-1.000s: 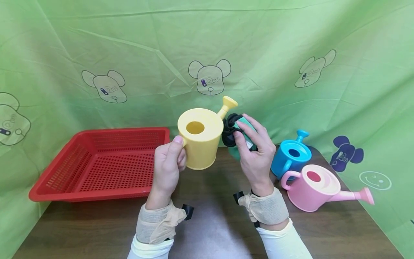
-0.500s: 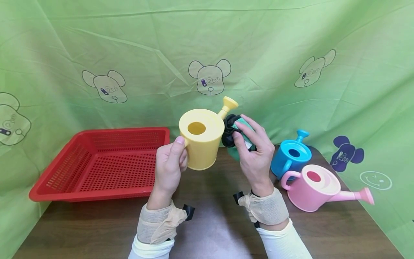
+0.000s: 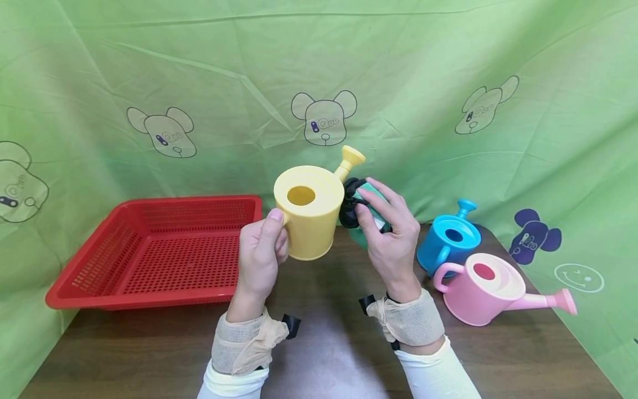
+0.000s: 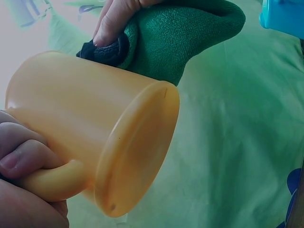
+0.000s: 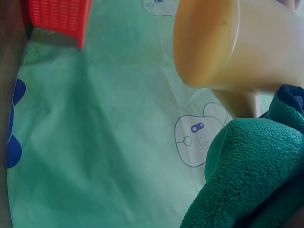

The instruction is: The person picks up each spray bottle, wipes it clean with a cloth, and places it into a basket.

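My left hand grips the handle of a yellow watering can, holding it upright above the table with its spout away to the right. Bunched in my right hand is a green plush cloth with black parts. The cloth lies against the can's side below the spout. From the left wrist, the can shows its base, and the green cloth hangs beyond it. In the right wrist view the cloth covers most of the holding fingers.
A red perforated basket stands on the left of the brown table. To the right are a blue watering can and a pink watering can, close together. A green printed curtain hangs behind and around the table.
My right hand has shifted slightly left with the cloth along the can's side. The yellow can has moved only slightly; the basket and other cans stay put.
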The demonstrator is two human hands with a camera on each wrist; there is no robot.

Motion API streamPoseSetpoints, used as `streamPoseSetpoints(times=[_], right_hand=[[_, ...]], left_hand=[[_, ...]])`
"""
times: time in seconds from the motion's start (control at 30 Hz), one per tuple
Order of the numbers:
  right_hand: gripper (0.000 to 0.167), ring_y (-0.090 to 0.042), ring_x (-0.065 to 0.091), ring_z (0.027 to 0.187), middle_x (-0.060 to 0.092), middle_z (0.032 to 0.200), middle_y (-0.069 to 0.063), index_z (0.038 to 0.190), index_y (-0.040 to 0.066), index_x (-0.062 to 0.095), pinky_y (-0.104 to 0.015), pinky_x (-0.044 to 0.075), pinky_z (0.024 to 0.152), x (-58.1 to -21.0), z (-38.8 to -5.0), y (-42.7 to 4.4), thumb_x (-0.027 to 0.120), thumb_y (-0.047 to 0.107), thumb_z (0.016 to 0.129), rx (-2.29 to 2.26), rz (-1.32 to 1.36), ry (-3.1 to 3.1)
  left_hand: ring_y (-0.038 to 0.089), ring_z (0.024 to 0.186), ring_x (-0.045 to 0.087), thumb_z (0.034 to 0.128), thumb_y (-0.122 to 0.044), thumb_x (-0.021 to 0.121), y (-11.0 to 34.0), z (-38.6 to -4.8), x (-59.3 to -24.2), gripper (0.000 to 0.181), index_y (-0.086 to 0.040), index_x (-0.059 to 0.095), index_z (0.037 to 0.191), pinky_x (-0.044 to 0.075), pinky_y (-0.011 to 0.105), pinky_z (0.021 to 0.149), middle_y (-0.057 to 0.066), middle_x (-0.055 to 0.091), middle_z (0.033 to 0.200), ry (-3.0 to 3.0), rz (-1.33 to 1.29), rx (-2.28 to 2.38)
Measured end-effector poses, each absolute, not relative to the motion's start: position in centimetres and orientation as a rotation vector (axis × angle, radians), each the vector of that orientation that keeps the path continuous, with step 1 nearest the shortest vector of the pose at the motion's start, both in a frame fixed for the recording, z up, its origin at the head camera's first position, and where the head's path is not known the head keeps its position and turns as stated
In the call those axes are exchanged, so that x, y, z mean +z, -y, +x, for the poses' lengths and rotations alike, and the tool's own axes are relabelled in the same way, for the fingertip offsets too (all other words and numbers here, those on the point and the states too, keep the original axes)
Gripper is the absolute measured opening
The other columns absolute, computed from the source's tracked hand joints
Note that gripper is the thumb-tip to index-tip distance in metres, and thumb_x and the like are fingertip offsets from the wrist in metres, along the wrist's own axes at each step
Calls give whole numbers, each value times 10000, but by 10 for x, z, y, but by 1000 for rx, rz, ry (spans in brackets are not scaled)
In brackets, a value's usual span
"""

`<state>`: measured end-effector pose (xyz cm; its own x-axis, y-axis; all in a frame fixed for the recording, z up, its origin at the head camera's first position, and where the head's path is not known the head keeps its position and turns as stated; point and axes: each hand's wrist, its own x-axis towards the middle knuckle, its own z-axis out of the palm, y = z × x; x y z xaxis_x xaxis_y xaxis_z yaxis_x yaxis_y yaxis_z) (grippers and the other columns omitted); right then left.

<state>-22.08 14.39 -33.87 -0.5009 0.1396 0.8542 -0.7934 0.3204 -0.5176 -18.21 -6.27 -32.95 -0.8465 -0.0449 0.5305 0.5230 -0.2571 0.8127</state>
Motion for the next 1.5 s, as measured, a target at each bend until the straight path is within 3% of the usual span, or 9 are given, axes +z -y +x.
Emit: streamPoseSetpoints(times=[1.13, 1.5], right_hand=[[308, -277, 659, 1250, 724, 1336, -146, 1174, 93, 803, -281, 505, 1063, -342, -222, -141, 794, -18, 887, 1267, 707, 1860], [296, -256, 648, 1283, 718, 1357, -116, 1210, 117, 794, -288, 509, 1065, -341, -221, -144, 774, 32, 928, 1254, 740, 1998]], left_hand=[[160, 449, 135, 1074, -209, 418, 65, -180, -325, 525, -36, 275, 599, 84, 295, 395, 31, 216, 488, 1415, -628, -2171], [147, 449, 143, 1069, -244, 433, 67, -183, -327, 554, -38, 261, 585, 92, 290, 419, 32, 221, 486, 1349, -640, -2119]])
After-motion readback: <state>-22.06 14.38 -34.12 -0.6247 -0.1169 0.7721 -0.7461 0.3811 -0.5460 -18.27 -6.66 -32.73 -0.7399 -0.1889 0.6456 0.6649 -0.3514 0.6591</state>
